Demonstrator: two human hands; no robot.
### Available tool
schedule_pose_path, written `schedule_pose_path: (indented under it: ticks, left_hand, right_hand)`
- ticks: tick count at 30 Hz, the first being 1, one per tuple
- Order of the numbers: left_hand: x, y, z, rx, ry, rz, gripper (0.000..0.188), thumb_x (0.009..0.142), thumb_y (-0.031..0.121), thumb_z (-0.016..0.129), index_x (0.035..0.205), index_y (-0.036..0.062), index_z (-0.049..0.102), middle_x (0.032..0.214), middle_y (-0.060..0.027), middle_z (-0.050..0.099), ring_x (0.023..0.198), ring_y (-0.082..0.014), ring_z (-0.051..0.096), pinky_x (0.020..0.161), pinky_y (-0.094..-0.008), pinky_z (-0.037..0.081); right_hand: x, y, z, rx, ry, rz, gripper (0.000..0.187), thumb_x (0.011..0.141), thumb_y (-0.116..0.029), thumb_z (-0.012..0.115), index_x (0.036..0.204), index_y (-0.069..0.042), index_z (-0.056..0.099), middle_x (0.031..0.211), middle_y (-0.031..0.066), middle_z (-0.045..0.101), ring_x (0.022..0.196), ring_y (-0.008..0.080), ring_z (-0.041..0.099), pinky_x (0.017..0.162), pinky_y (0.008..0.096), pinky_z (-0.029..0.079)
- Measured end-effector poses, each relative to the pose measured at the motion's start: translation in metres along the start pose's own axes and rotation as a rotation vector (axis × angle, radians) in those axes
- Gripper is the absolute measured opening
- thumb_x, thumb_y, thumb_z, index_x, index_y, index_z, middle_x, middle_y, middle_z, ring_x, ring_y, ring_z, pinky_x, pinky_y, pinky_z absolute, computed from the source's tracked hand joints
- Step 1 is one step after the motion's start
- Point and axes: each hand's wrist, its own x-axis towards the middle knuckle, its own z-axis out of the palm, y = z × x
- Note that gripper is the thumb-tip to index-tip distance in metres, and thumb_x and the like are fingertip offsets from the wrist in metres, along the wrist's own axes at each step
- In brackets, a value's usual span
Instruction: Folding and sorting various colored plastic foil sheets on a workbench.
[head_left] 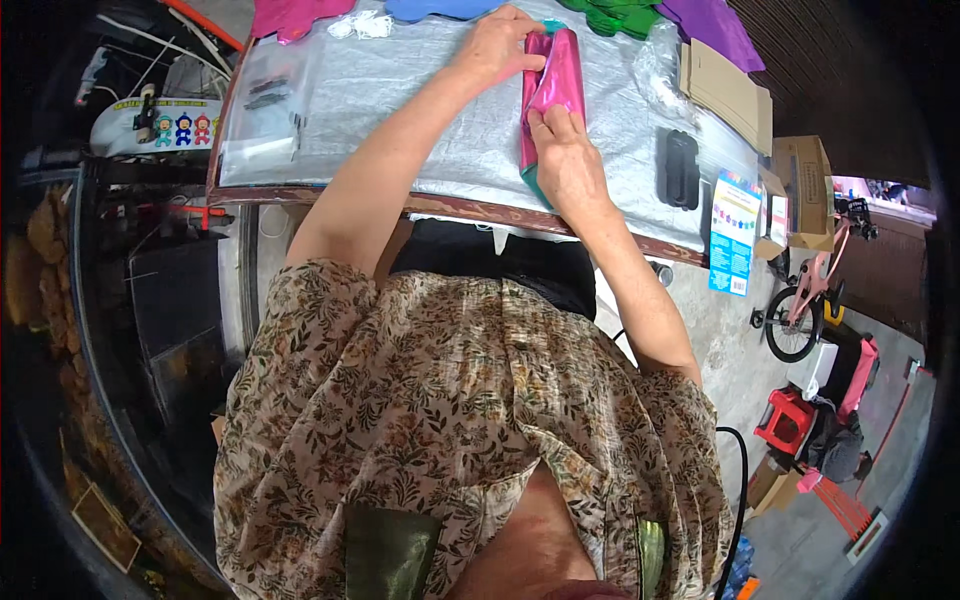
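Note:
A shiny pink foil-like piece [566, 85] with teal showing at its ends lies in a long, narrow fold on the table, running away from me. At its far end my left hand [497, 45] grips the left edge, with the thumb and fingers on the material. Closer to me, my right hand [568, 165] is closed, its bent fingertips pinching the middle of the fold from above. Whether the piece is a bag, a sheet or a garment cannot be made out.
Silvery plastic sheeting [400, 150] covers the wooden-edged table. Pink [295, 15], blue [430, 8], green [610, 15] and purple pieces [715, 30] line its far side. A clear bag [265, 110] lies left; flat cardboard [725, 90], a black case [678, 168] and a blue printed card [732, 235] are right.

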Motion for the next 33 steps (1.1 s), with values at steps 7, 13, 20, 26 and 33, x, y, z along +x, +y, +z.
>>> schedule_pose_path:
  ticks: [7, 13, 20, 26, 33]
  left_hand:
    - [-0.004, 0.005, -0.005, -0.054, 0.082, -0.012, 0.044, 0.079, 0.020, 0.081, 0.121, 0.0136, 0.072, 0.116, -0.0094, 0.064, 0.097, -0.0220, 0.068, 0.088, -0.0318, 0.058]
    - [-0.051, 0.070, -0.016, -0.328, 0.154, -0.225, 0.029, 0.092, 0.018, 0.070, 0.121, 0.0132, 0.072, 0.107, -0.0101, 0.068, 0.090, -0.0220, 0.070, 0.082, -0.0303, 0.058]
    - [-0.084, 0.081, -0.006, -0.186, 0.105, -0.107, 0.020, 0.094, 0.012, 0.064, 0.113, 0.0073, 0.070, 0.097, -0.0100, 0.067, 0.085, -0.0223, 0.070, 0.073, -0.0351, 0.055]
    - [-0.089, 0.077, -0.003, -0.255, 0.057, -0.120, 0.021, 0.088, 0.012, 0.072, 0.107, 0.0052, 0.067, 0.101, -0.0097, 0.064, 0.086, -0.0281, 0.069, 0.078, -0.0375, 0.055]
    - [-0.091, 0.089, -0.008, -0.039, 0.004, -0.016, 0.030, 0.083, 0.019, 0.079, 0.108, 0.0068, 0.068, 0.105, -0.0093, 0.061, 0.094, -0.0285, 0.066, 0.082, -0.0393, 0.055]
  right_hand:
    - [0.000, -0.007, -0.004, -0.083, -0.071, -0.038, 0.046, 0.077, 0.002, 0.057, 0.123, 0.008, 0.062, 0.110, 0.0209, 0.055, 0.105, 0.0393, 0.057, 0.091, 0.0450, 0.051]
    - [-0.002, -0.003, -0.003, -0.038, -0.038, -0.027, 0.032, 0.078, 0.001, 0.057, 0.108, 0.009, 0.065, 0.107, 0.0225, 0.056, 0.101, 0.0404, 0.057, 0.090, 0.0454, 0.051]
    - [0.001, -0.001, -0.008, 0.070, -0.002, 0.010, 0.020, 0.082, 0.000, 0.058, 0.100, 0.006, 0.065, 0.098, 0.0215, 0.061, 0.091, 0.0392, 0.062, 0.083, 0.0461, 0.054]
    - [0.008, 0.035, -0.017, 0.697, -0.038, 0.302, 0.020, 0.091, -0.015, 0.070, 0.090, 0.004, 0.065, 0.072, 0.0093, 0.067, 0.057, 0.0212, 0.062, 0.056, 0.0346, 0.053]
    - [0.035, 0.077, -0.048, 0.656, -0.342, 0.599, 0.031, 0.085, -0.022, 0.081, 0.072, 0.000, 0.064, 0.058, 0.0060, 0.064, 0.044, 0.0120, 0.055, 0.041, 0.0286, 0.042]
